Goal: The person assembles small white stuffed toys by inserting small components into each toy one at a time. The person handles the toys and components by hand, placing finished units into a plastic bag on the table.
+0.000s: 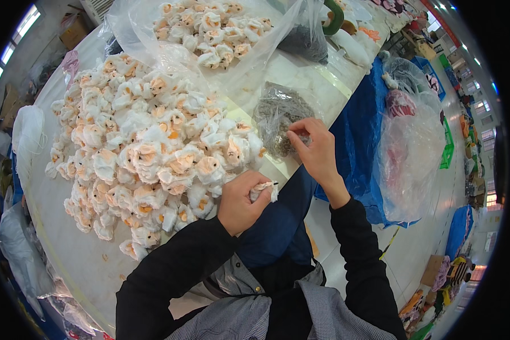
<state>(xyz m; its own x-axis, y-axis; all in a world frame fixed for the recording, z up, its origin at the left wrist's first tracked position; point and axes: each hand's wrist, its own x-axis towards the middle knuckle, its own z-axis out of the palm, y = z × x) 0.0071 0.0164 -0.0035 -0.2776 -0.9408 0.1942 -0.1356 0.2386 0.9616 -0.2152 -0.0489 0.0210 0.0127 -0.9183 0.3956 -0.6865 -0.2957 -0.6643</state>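
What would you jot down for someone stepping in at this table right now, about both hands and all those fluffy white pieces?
Left hand: closed around one small white plush piece, held just off the table's near edge.
Right hand: fingertips pinching at the mouth of a small clear bag of dark little parts lying on the table.
Heap of white and orange plush pieces: loose on the table, left of the hands.
More of the same pieces sit in a big clear bag at the far end.
Done or left: cannot tell which pieces in the heap are finished; the one in hand appears to be in progress.
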